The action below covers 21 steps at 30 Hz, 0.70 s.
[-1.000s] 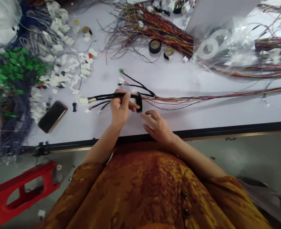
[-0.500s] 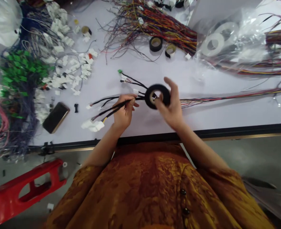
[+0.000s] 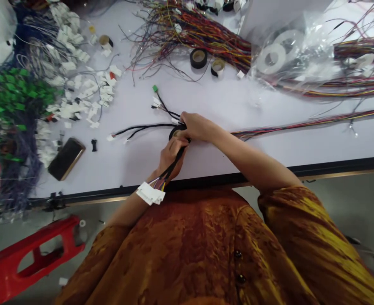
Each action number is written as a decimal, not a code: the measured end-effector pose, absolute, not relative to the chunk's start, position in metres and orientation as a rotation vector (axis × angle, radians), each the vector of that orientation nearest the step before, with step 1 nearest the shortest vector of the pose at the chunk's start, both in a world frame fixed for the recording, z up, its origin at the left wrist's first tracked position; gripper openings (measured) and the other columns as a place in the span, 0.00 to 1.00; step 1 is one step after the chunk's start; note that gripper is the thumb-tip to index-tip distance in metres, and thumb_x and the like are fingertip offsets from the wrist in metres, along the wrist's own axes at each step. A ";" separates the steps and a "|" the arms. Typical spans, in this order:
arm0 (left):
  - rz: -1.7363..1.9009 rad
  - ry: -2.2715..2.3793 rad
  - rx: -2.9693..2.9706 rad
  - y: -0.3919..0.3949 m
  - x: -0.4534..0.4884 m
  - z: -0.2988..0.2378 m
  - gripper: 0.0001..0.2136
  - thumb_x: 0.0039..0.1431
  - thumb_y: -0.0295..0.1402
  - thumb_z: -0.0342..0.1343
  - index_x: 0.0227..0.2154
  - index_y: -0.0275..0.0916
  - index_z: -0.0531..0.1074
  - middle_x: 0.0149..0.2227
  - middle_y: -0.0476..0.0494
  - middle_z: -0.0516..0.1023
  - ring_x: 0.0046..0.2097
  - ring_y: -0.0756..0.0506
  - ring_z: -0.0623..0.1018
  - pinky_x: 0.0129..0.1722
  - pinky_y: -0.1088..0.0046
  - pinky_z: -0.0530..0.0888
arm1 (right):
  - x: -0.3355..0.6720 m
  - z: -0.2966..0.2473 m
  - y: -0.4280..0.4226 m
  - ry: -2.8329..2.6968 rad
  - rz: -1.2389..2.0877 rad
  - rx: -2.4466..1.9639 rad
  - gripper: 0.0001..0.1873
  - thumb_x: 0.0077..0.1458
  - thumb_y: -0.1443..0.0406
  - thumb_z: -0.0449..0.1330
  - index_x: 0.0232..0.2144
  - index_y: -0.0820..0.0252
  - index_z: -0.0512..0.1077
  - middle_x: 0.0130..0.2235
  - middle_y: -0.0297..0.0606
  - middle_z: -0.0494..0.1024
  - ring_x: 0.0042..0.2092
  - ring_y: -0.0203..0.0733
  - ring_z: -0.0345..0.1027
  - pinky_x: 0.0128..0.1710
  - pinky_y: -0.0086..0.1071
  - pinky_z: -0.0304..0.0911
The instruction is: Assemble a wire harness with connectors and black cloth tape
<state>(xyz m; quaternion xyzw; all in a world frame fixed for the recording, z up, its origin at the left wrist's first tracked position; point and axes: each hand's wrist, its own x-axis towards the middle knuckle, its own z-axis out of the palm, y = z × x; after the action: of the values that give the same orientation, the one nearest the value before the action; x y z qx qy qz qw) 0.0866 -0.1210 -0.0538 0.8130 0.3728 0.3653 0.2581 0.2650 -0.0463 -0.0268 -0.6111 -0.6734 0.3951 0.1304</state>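
Observation:
My left hand (image 3: 173,156) is closed on the black-taped branches of a wire harness (image 3: 171,166), whose white connectors (image 3: 150,193) hang over the table edge. My right hand (image 3: 196,127) is closed at the harness junction, close against the left. A roll of black tape (image 3: 173,131) sits between both hands, mostly covered by them; the right fingers appear to grip it. Other taped branches fan out to the left, one ending in a green connector (image 3: 155,88). Loose coloured wires (image 3: 269,129) of the harness run off to the right under my right forearm.
A phone (image 3: 67,158) and a small black clip (image 3: 94,145) lie at the left, near piles of green connectors (image 3: 20,91). Further back are tape rolls (image 3: 199,58), a wire bundle (image 3: 218,34) and a plastic bag (image 3: 301,55). A red stool (image 3: 31,258) stands below the table edge.
My right hand has moved left with the tape roll and now meets my left hand at the junction. The harness branches with white connectors have swung down toward my body.

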 end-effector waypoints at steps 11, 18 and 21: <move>1.075 1.154 1.383 -0.093 0.109 -0.040 0.10 0.68 0.44 0.52 0.37 0.44 0.62 0.35 0.49 0.80 0.18 0.54 0.73 0.16 0.78 0.68 | 0.272 -0.047 -0.195 -1.721 0.884 -1.610 0.29 0.63 0.62 0.52 0.65 0.54 0.58 0.53 0.49 0.73 0.45 0.49 0.72 0.44 0.41 0.70; 0.927 1.110 2.078 -0.124 0.106 -0.046 0.05 0.66 0.33 0.56 0.42 0.42 0.72 0.43 0.43 0.79 0.45 0.45 0.81 0.45 0.68 0.78 | 0.279 -0.020 -0.109 -1.855 0.966 -1.655 0.14 0.63 0.58 0.54 0.41 0.62 0.74 0.39 0.44 0.78 0.41 0.44 0.70 0.44 0.35 0.65; 0.862 1.025 2.339 -0.130 0.098 -0.057 0.05 0.67 0.29 0.51 0.40 0.41 0.72 0.44 0.43 0.79 0.48 0.45 0.80 0.47 0.68 0.77 | 0.273 -0.024 -0.057 -2.091 1.202 -1.625 0.15 0.53 0.59 0.64 0.41 0.62 0.73 0.40 0.43 0.78 0.40 0.45 0.70 0.42 0.36 0.65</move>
<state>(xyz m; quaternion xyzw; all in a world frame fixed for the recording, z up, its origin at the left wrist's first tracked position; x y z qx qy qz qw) 0.0982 -0.1297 -0.0566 0.8462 0.3709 0.3121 0.2214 0.2729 -0.0571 -0.0244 -0.5550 -0.7140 0.4106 0.1163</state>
